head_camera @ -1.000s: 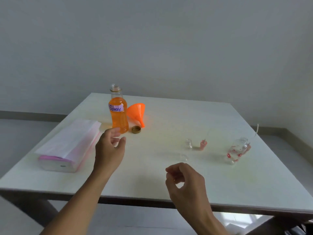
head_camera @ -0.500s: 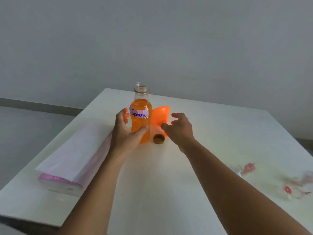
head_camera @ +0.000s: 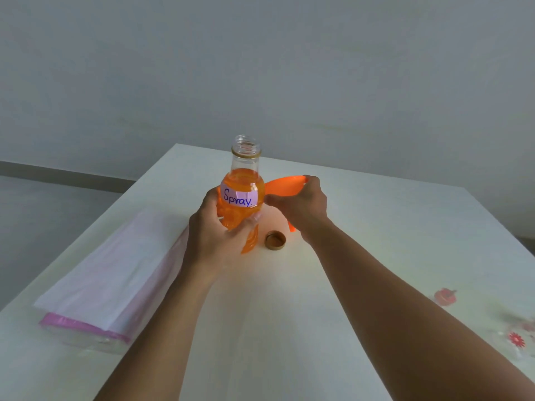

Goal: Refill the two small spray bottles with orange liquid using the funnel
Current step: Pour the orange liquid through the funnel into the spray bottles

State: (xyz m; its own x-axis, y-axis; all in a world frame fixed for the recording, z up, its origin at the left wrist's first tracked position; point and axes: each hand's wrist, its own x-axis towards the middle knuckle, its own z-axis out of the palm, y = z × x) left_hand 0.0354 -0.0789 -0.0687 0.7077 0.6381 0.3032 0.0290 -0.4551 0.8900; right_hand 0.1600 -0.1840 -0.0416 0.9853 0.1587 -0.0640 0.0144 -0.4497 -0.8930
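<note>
while uncapped, bottle (head_camera: 244,195) in left hand (head_camera: 220,227), funnel (head_camera: 285,188) in right hand (head_camera: 301,204).

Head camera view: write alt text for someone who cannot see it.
A person's left hand grips an open bottle of orange liquid labelled "Spray" while the right hand holds an orange funnel behind it. A brown cap lies on the white table.
</note>
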